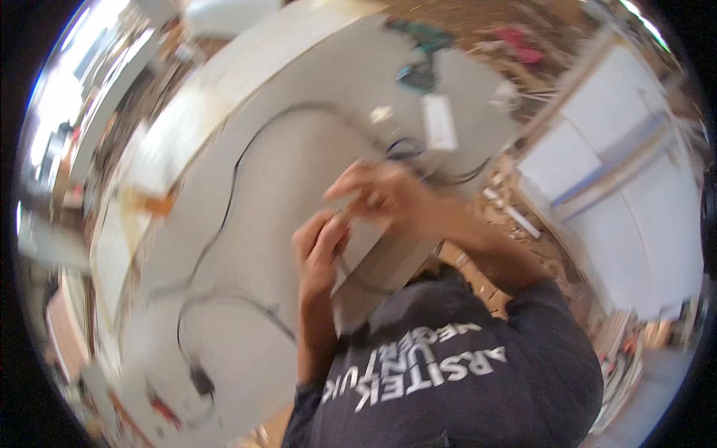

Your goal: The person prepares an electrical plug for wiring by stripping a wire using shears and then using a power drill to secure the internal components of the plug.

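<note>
Head view: curls left hand [320, 243] and, at two o'clock, right hand [382, 196]; cannot tell contents; thin grey cable [362, 281] at four o'clock, nearer left, axis ten-to-four.

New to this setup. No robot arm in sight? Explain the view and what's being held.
Right, there's no robot: these are a person's bare hands, left and right. The single picture comes from the left one of two fisheye cameras worn on the head, looking down, so straight edges bend toward the rim and the wearer's dark shirt shows below. On the grey surface lie a green power drill, a white rectangular piece and dark cable. The hands are close together, but blur hides what, if anything, they hold.
</note>
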Demonstrator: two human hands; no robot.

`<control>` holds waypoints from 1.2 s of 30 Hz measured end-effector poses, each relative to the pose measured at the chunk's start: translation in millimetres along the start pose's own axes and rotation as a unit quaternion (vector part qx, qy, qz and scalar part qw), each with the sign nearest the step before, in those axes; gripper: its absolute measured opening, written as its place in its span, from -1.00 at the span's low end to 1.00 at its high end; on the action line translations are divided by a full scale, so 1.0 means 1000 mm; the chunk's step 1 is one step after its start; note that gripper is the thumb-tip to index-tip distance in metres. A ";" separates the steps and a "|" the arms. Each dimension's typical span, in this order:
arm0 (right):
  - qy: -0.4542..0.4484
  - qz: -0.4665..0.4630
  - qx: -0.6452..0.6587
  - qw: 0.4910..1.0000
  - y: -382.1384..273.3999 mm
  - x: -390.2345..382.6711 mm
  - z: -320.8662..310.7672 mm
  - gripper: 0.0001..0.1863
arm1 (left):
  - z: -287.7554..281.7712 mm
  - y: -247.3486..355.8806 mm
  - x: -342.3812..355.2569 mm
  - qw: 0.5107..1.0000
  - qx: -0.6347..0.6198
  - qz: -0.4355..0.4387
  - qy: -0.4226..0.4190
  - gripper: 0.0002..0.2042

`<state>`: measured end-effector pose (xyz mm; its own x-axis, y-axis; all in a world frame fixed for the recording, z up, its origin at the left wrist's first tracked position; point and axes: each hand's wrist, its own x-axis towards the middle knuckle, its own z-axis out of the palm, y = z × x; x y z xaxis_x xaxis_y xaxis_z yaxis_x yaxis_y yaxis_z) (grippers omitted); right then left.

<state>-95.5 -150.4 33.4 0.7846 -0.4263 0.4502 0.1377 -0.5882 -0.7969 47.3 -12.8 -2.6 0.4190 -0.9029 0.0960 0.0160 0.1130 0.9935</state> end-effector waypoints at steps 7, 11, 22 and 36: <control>-0.062 -0.112 -0.168 0.977 -0.001 -0.005 -0.016 -0.84 | -0.010 -0.032 0.016 0.985 -0.149 -0.024 -0.079 -0.76; -0.033 0.036 -0.159 0.986 -0.008 -0.020 -0.023 -0.79 | 0.006 -0.013 0.025 0.990 0.068 0.054 -0.108 -0.85; 0.050 0.069 -0.039 0.996 -0.027 -0.044 -0.017 -0.82 | 0.015 -0.017 0.022 0.986 0.094 0.079 -0.114 -0.88; -0.058 -0.034 -0.125 0.990 0.014 -0.018 0.005 -0.80 | -0.005 -0.003 0.006 0.994 0.056 -0.035 -0.083 -0.72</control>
<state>-104.5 -147.0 12.1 0.8451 -0.3058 0.4386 0.0501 -0.7714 -0.6344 54.8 -16.5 -5.3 0.2655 -0.9638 0.0261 -0.0655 0.0090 0.9978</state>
